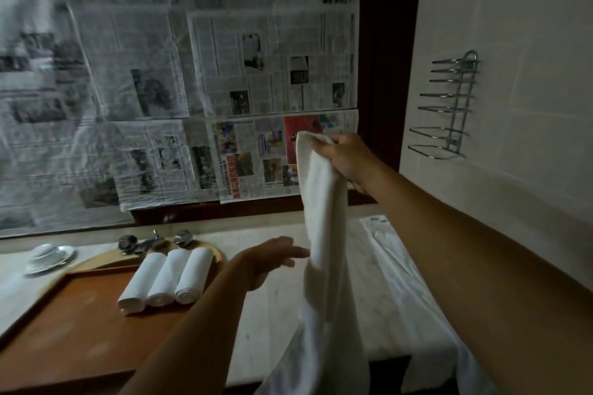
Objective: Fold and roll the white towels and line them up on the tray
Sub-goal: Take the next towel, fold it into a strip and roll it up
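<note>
On the left a saucer (pixel 48 258) sits on the counter (pixel 282 305). Three rolls (pixel 167 279) lie side by side on the tray (pixel 73 321). Your left hand (pixel 269 261) hovers with a released grip, fingers straight, near the towel (pixel 324 234). Your right hand (pixel 346 159) grasps the towel's top; it hangs down.

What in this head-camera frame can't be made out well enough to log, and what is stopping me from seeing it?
- Hanging towel, head view: its lower end runs off the bottom edge.
- Flat white cloth on the counter: partly behind the towel and the right hand's arm.
- Tray: cut by the left and bottom edges.
- Left hand: motion-blurred; towel contact unclear.
- Newspaper text: too small and blurred.
- Rolled towels: three visible.
</note>
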A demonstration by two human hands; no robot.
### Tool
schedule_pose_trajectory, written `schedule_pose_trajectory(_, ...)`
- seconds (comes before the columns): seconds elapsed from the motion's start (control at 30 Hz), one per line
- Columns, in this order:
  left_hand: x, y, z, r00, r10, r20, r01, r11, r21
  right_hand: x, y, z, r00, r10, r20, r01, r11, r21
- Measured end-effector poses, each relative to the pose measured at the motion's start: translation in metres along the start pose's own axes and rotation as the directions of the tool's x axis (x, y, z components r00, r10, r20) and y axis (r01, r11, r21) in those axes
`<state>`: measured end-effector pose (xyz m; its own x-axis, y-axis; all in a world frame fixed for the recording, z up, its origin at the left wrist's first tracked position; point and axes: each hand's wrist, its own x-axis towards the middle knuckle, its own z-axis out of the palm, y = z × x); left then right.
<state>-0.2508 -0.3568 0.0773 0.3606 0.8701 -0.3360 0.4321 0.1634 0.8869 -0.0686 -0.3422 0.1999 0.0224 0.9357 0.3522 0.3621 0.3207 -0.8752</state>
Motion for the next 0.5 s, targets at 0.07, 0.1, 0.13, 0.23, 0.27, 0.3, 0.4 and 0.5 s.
schedule_pose_trajectory(0.07,-0.007,-0.015,0.003,0.997,-0.051,0.062,0.052,0.999,-0.008,-0.004,-0.005,0.003,1.000,0.009,-0.008,-0.008,0.999,0.035)
schedule_pose_trajectory(0.1,-0.011,-0.022,0.004,0.994,-0.073,0.085,0.074,0.997,-0.019,-0.006,-0.006,0.004,1.000,0.009,-0.015,-0.008,0.999,0.038)
schedule_pose_trajectory(0.13,-0.013,-0.028,0.004,0.992,-0.074,0.100,0.079,0.996,-0.043,-0.009,-0.007,0.005,1.000,0.004,-0.019,-0.004,0.999,0.039)
schedule_pose_trajectory(0.23,-0.022,-0.034,0.004,0.997,-0.041,0.060,0.045,0.997,-0.055,-0.019,-0.006,0.009,1.000,-0.011,-0.022,0.011,0.999,0.042)
schedule_pose_trajectory(0.27,-0.023,-0.034,0.003,0.999,-0.022,0.026,0.024,0.998,-0.061,-0.022,-0.003,0.010,1.000,-0.015,-0.021,0.016,0.999,0.050)
schedule_pose_trajectory(0.3,-0.023,-0.035,0.004,1.000,0.005,-0.004,-0.006,0.996,-0.087,-0.025,-0.002,0.011,1.000,-0.015,-0.010,0.015,0.998,0.059)
schedule_pose_trajectory(0.4,-0.027,-0.028,0.010,0.994,0.111,-0.002,-0.109,0.978,-0.179,-0.032,-0.001,0.014,0.999,0.005,0.044,-0.010,0.994,0.108)
schedule_pose_trajectory(0.5,-0.031,-0.022,0.022,0.988,0.145,0.044,-0.134,0.973,-0.188,-0.036,0.000,0.020,0.994,0.028,0.106,-0.047,0.983,0.179)
